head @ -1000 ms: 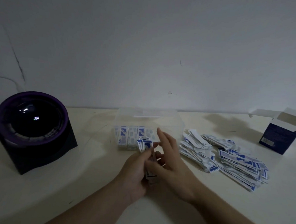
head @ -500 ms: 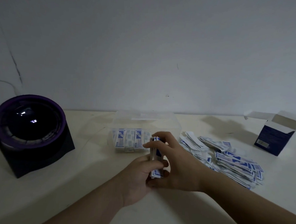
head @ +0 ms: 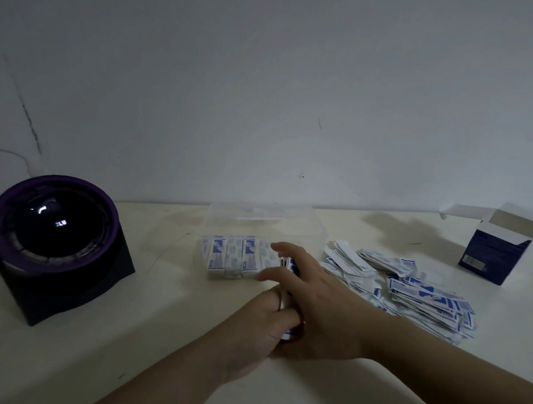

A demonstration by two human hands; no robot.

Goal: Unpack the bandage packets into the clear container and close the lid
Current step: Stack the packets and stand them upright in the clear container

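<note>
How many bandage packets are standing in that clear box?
5 packets, side by side against the clear container's near wall; the right hand may hide more.

Bare forearms; right grip bears a small dark mark.

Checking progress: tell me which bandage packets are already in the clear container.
The tidy row behind the container's front wall. Another stack is in the left hand; a loose pile lies on the table.

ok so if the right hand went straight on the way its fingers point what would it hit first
Likely the front wall of the container, with its row of packets just behind. The right hand's fingers aim forward-left at it, though depth is unclear.
</note>
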